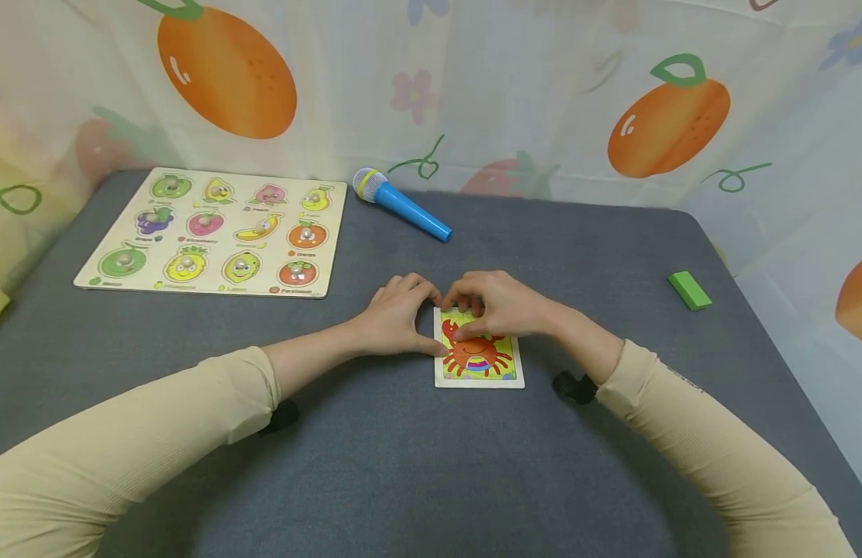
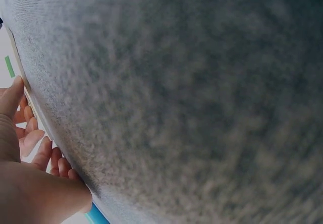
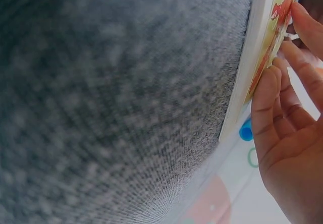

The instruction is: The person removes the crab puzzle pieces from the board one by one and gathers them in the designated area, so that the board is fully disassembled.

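Observation:
A small crab picture puzzle [image 1: 478,384] with a white border lies flat on the table between the two hands. My left hand [image 1: 398,316] is at its left side, thumb tip on the left edge and fingers reaching past the far left corner. From the right, my right hand [image 1: 504,304] bends over the puzzle's far part, its thumb on the crab near the claw. In the right wrist view, the right hand [image 3: 290,143] has its fingertips on the picture, thumb and index finger apart. The left hand [image 2: 35,186] shows at the lower left in the left wrist view.
A wooden fruit peg puzzle board [image 1: 246,252] lies at the far left. Behind the hands is a blue toy microphone [image 1: 413,211]. A green block [image 1: 690,291] sits at the right. A fruit-printed curtain [image 1: 501,93] hangs along the back of the grey table [image 1: 403,473].

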